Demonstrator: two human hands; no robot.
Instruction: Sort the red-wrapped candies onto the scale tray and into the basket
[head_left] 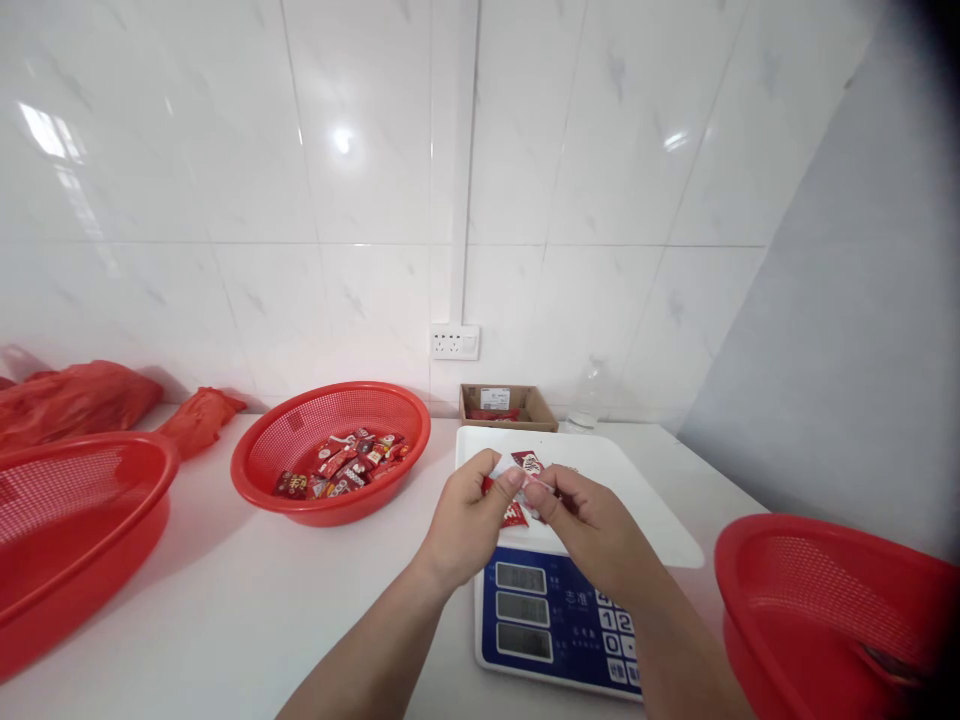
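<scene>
Facing each other above the scale (660, 505), left hand (466, 512) and right hand (600, 528) are pinched on a pale wrapper (540, 483), presumably so it is steadied from both sides.

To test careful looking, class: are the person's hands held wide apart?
No, the left hand and right hand are close together over the scale.

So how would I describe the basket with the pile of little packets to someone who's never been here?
Find the white table against the tiled wall. Just left of the blue-and-white digital scale, toward the wall, sits a round red mesh basket. Unlike the far-left basket and the far-right basket, it's wholly in view, showing a pile of small red packets.
</scene>
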